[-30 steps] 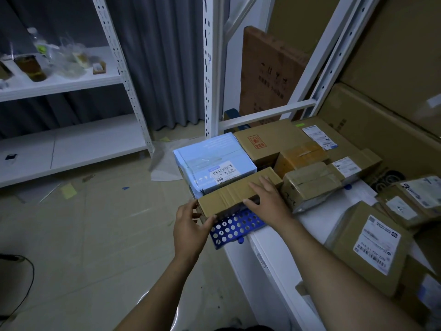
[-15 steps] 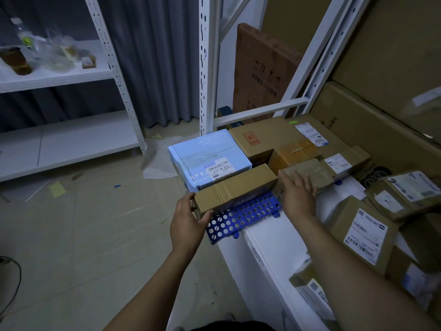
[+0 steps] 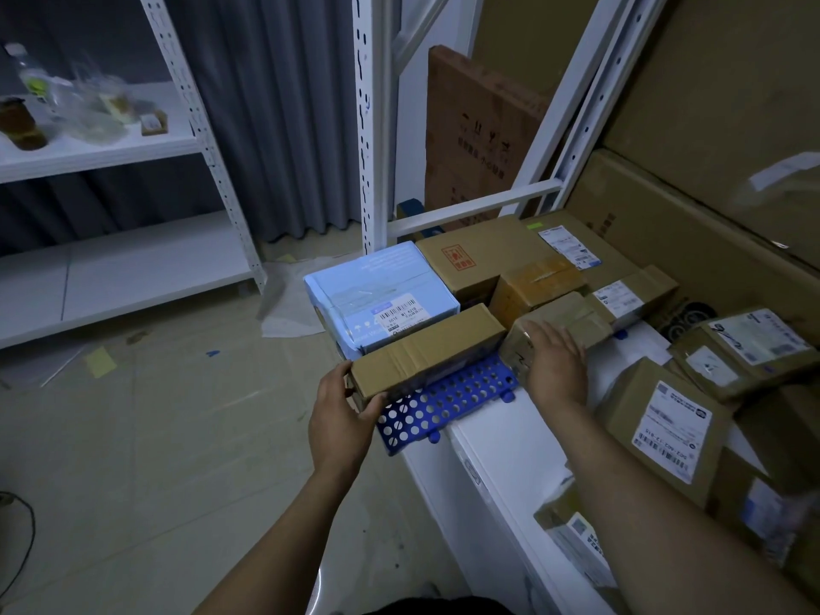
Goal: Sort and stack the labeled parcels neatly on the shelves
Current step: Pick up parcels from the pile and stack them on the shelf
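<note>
Left hand (image 3: 339,417) is gripping the near-left end of the long brown box (image 3: 428,350), thumb on the front face, fingers (image 3: 333,378) wrapping around the end. The box is lying flat, partly on the blue perforated tray (image 3: 443,403), which is sticking out over the shelf edge at about 6 o'clock of the box.

Right hand (image 3: 554,364) is lying flat, palm down, fingers spread open, on the taped box (image 3: 563,319) sitting at 3 o'clock of the long box. It's pressing or resting, not clamping anything.

Light blue parcel (image 3: 381,288) with a barcode label is sitting at 11 o'clock of the long box, touching its back edge. Big brown carton (image 3: 483,255) with a red stamp is at 1 o'clock, behind a small orange-taped box (image 3: 534,284). Another labelled box (image 3: 630,292) is lying at 2 o'clock of the taped box.

More labelled parcels are sitting loose on the white shelf (image 3: 510,441) at 3 to 4 o'clock of the right hand: one (image 3: 665,426) tilted with a white label up, another (image 3: 745,344) behind it.

Far left, a second rack (image 3: 111,277) is holding a bottle (image 3: 31,73) and a jar (image 3: 20,128) on its upper level.
</note>
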